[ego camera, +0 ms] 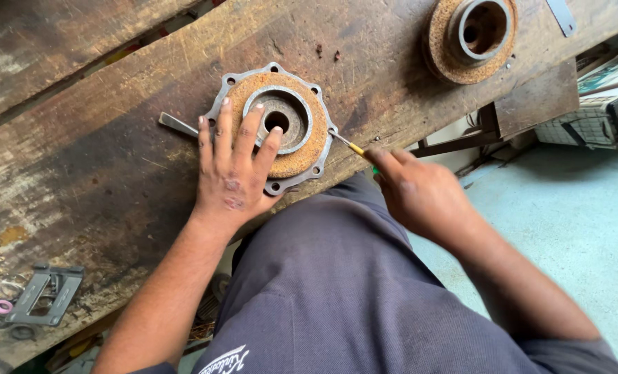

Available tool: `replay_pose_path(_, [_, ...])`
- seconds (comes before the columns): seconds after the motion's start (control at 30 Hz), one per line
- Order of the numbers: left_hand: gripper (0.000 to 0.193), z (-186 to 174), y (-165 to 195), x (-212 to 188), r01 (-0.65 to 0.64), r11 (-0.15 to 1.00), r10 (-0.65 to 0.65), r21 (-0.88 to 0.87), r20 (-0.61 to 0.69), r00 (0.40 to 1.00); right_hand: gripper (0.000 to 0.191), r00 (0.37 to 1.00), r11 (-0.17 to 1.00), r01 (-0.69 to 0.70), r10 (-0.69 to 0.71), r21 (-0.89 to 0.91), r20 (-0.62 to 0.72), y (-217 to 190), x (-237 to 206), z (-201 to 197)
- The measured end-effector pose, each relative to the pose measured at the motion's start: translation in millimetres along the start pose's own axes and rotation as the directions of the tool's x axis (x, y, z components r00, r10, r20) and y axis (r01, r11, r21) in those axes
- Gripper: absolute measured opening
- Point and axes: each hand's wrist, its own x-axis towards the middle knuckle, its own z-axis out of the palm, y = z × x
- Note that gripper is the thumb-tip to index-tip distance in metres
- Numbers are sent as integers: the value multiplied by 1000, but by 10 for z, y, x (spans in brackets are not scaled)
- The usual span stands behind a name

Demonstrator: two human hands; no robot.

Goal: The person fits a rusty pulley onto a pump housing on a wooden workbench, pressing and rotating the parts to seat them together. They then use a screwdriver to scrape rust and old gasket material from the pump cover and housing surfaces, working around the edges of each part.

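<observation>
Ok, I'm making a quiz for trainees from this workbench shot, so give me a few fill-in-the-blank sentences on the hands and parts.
1. The left hand lies flat on the rusty round ____.
2. The right hand holds a screwdriver with a ____ handle.
3. The screwdriver tip touches the part's ____ edge, seen from the head view.
4. A second rusty part lies at the ____ of the wooden bench.

Missing words: flange; yellow; right; top right

Under my left hand [231,165]: flanged plate [276,125], dull grey metal rim, rough orange-rust face, smoother grey hub ring. Workbench [101,159]: worn, scratched, matt wood. Screwdriver [350,146] in my right hand [414,188]: shiny metal shaft, glossy yellow plastic handle. Second rusty disc [470,38], gritty.
</observation>
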Motion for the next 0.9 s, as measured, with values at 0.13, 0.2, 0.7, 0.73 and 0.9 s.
replay_pose_path(0.13, [87,-18,8,1,14,1000,-14,-10,30,999,40,997,994,-68,71,81,-36,2,-113,304])
replay_pose_path(0.2, [84,-15,14,16,6,1000,-6,-17,6,1000,41,993,986,-112,117,126,-32,68,-149,439])
replay_pose_path(0.7, [87,-1,53,23,31,999,-30,-23,27,999,40,961,984,-3,52,180,-270,600,-104,735])
replay_pose_path(0.73, [88,-2,51,22,28,999,-27,-29,28,999,40,963,989,37,4,146,-268,618,-121,630])
replay_pose_path(0.9, [87,-7,52,16,29,999,-29,-31,12,1000,36,950,976,208,-216,-62,-226,507,-48,118])
